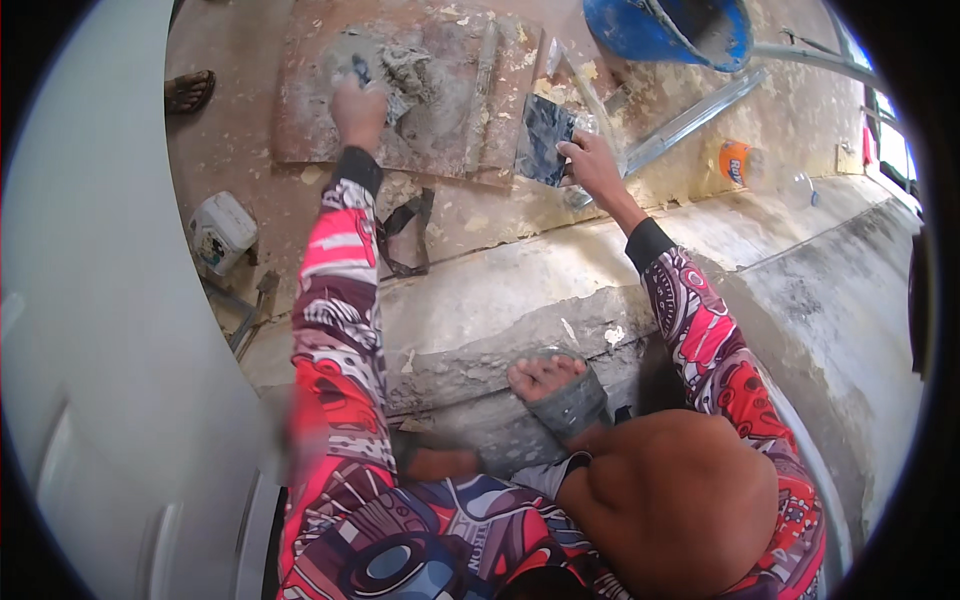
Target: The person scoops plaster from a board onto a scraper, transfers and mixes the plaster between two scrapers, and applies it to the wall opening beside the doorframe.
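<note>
A tall white panel [110, 290] takes up my whole left side, its edge cutting off how far an elbow could swing that way. Beyond the worker's feet runs a pale concrete ledge [480, 285], rough and broken along its near edge. Past it, on the stained floor [235, 135], lies a wide reddish-brown board [300, 125]; a strip of floor between the board's near edge and the ledge leaves a little room. A blue bucket [740, 40] stands beyond the board's far right corner, and a long metal channel [690, 120] slants below it, narrowing the space on that side. Grey mortar [408, 70] is heaped on the board, well inside its edges. A white jug [222, 232] sits near the panel; a clear bottle with an orange label [735, 160] lies by the ledge at right. A bent black strip [425, 205] lies in the gap just below the board.

The right hand [590, 165] pinches a dark, flat square plate [543, 142] at the board's right edge; I cannot tell whether the two touch. The left hand [360, 112] is closed round a trowel [361, 68], whose blade is down by the mortar.
</note>
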Motion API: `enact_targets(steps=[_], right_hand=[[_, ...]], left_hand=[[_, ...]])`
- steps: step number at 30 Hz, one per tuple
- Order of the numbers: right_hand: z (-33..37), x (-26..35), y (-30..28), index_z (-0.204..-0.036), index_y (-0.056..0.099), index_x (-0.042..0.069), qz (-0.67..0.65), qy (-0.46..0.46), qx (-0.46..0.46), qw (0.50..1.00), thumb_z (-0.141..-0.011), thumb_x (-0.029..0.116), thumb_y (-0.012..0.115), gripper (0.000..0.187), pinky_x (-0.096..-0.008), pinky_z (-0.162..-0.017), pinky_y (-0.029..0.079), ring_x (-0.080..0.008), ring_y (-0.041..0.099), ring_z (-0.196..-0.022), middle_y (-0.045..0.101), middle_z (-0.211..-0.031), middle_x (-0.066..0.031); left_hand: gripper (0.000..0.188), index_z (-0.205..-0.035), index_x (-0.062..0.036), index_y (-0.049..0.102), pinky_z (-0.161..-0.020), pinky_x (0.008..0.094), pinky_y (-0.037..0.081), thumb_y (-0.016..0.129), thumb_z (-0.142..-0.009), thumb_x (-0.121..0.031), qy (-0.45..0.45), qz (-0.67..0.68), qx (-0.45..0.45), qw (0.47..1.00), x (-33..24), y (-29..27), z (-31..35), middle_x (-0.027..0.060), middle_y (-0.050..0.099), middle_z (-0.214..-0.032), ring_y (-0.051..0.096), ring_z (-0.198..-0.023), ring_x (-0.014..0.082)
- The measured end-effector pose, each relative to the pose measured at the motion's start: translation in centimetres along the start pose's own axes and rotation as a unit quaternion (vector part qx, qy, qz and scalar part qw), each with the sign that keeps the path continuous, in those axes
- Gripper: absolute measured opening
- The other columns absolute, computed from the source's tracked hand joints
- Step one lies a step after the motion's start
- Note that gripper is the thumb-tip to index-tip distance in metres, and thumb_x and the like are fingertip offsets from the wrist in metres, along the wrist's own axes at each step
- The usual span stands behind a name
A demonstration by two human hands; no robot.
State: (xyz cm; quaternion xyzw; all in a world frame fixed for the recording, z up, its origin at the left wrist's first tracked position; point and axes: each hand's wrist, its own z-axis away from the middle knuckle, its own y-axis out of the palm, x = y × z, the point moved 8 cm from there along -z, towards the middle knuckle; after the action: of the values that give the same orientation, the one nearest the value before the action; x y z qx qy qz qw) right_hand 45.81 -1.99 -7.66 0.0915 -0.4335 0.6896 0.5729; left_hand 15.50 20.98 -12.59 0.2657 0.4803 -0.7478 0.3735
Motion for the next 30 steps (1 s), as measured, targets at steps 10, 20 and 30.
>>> enact_targets(steps=[10, 20, 30], right_hand=[[-1.3, 0.7, 1.3, -0.083, 0.059, -0.008, -0.017, -0.051, -0.014, 0.998, -0.085, 0.022, 0.059, 0.031, -0.0406, -0.060, 0.044, -0.0247, 0.059, -0.062, 0.056, -0.065, -0.0190], [-0.6, -0.2, 1.0, -0.085, 0.061, -0.006, -0.053, 0.003, -0.001, 0.999, -0.087, 0.020, 0.058, 0.026, -0.0362, -0.057, 0.046, -0.0207, 0.059, -0.056, 0.059, -0.064, -0.0129], [0.0, 2.4, 3.2, -0.087, 0.061, -0.006, -0.073, -0.009, 0.010, 0.997, -0.086, 0.018, 0.057, 0.025, -0.0333, -0.061, 0.047, -0.0188, 0.059, -0.062, 0.060, -0.069, -0.0122]], left_hand=[[0.015, -0.091, -0.0090, 0.067, -0.069, 0.0415, 0.056, 0.054, -0.086, -0.015, 0.407, -0.515, 0.101, 0.747, -5.1, 5.5, 5.6, 0.0070, 0.062, -0.100, 0.064, -0.093, 0.0272], [0.026, -0.107, -0.0127, 0.066, -0.076, 0.0444, 0.053, 0.054, -0.085, -0.018, 0.394, -0.542, 0.162, 0.724, -3.8, 4.2, 7.1, 0.0042, 0.064, -0.109, 0.062, -0.096, 0.0275], [0.030, -0.108, -0.0136, 0.068, -0.088, 0.0471, 0.051, 0.046, -0.088, -0.017, 0.201, -0.469, 0.074, 0.857, -1.3, 0.1, -10.2, 0.0138, 0.065, -0.117, 0.060, -0.111, 0.0351]])
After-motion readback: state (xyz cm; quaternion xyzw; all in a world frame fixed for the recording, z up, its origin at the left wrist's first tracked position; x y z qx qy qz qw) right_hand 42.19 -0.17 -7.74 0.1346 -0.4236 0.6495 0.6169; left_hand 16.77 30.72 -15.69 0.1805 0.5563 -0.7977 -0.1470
